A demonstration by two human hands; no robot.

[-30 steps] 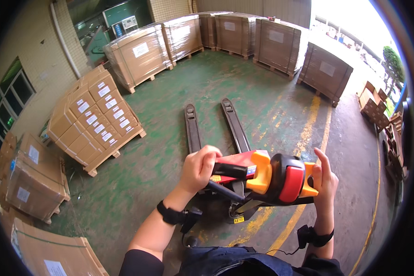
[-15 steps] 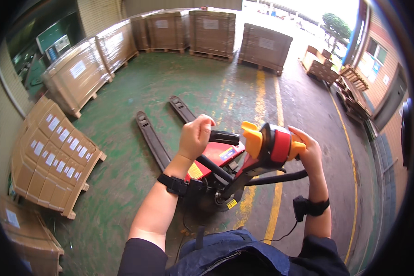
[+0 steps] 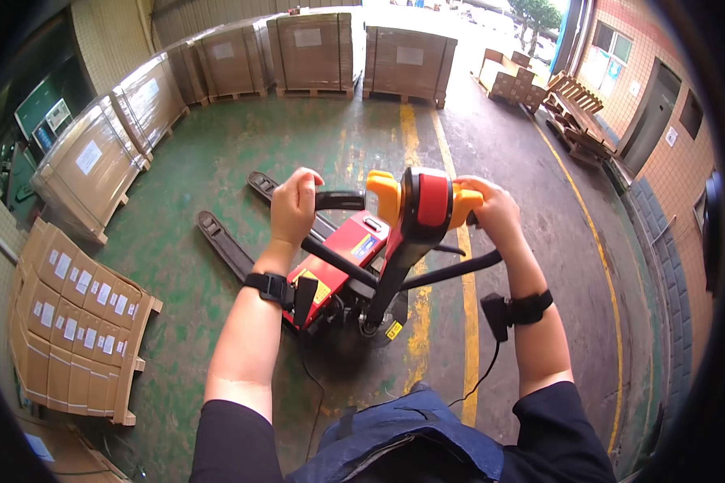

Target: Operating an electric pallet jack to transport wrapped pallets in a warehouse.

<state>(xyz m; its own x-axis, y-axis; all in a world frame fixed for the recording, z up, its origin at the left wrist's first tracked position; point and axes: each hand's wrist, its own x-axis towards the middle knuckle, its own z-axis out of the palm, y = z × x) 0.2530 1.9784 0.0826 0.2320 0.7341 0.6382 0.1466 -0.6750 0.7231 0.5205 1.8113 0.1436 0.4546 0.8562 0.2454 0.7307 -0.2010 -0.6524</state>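
Note:
A red electric pallet jack (image 3: 353,256) stands in front of me, its two dark forks (image 3: 227,241) stretching away to the far left. Its upright control head is black with a red panel (image 3: 435,201) and orange controls on both sides. My left hand (image 3: 294,208) is closed round the left part of the black handle (image 3: 342,200). On the other side, my right hand (image 3: 495,213) is wrapped round the right grip, thumb and fingers by the orange control (image 3: 465,203). Part of that grip is hidden behind my hand. Black straps with small devices circle both forearms.
Wrapped cartons on pallets (image 3: 310,52) line the back and left. Nearer on the left is a pallet of stacked boxes (image 3: 80,314). Wooden pallets (image 3: 576,113) and open cartons (image 3: 511,80) stand at the right wall. Yellow lines (image 3: 467,322) run along the green and grey floor.
My view has swung right, so the cartons and the pallet jack sit further left in it. The control head appears more upright and higher. Both hands remain on the handle.

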